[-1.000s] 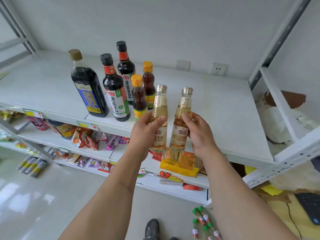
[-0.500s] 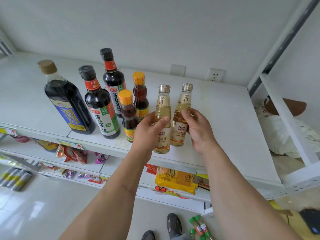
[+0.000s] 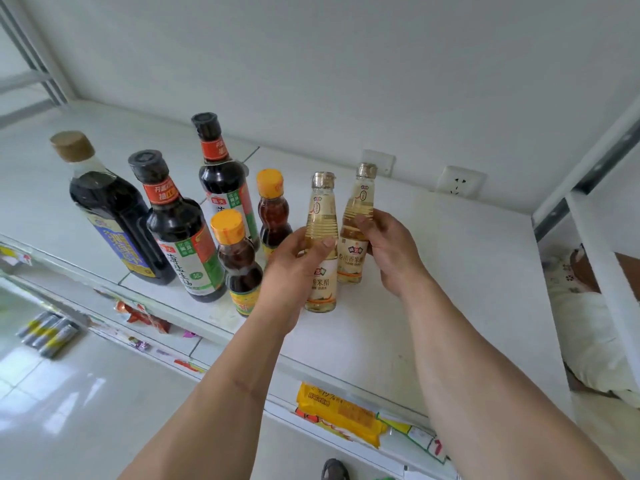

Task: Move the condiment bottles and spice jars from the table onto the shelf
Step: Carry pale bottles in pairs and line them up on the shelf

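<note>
two pale vinegar bottles (image 3: pixel 320 251), one gripped mid-body in each hand: left hand (image 3: pixel 294 271), right hand (image 3: pixel 388 251) (glass, likely slick; hold labels).

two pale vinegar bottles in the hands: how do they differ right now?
The left vinegar bottle, gripped by the left hand, sits nearer the shelf's front edge; the right vinegar bottle, gripped by the right hand, sits further back. The left one's label is largely hidden by the thumb; the right one's shows. Both are upright, pale yellow, gold-capped.
</note>
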